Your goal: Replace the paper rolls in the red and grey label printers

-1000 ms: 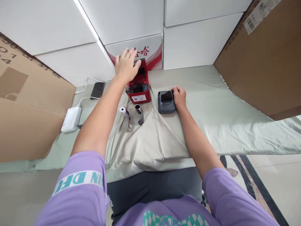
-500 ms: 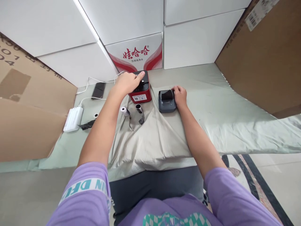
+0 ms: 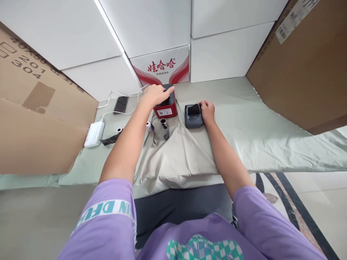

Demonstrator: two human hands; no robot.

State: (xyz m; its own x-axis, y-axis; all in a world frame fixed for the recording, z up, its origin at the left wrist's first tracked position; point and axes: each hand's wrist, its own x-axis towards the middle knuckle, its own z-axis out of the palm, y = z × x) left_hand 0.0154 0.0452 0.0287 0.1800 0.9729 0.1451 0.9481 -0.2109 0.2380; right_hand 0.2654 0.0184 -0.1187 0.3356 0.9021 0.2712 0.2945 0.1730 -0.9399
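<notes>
My left hand [image 3: 157, 94] lies over the top of a red box-shaped device with a black top [image 3: 170, 110], its thumb stretched across the top and its other fingers partly hidden. A white label with a code is on the device's front. My right hand [image 3: 208, 111] grips the right side of a small dark grey portable printer [image 3: 194, 122], which rests flat on the cloth with a dark flap or strip on its top. In front of the red device stand a small roll with a dark strip [image 3: 163, 122] and a white roll [image 3: 149, 126], partly behind my left forearm.
A white power block [image 3: 94, 134] with cables, a black phone-like slab [image 3: 120, 104] and another roll with black film [image 3: 111, 139] lie left. Cardboard boxes [image 3: 35, 133] [image 3: 300, 76] flank the cloth-covered surface [image 3: 244, 144]; white boxes [image 3: 230, 54] stand behind.
The view has shifted, so the things on the surface appear slightly farther right. Both hands stay at the same two devices, with no clear change of hold.
</notes>
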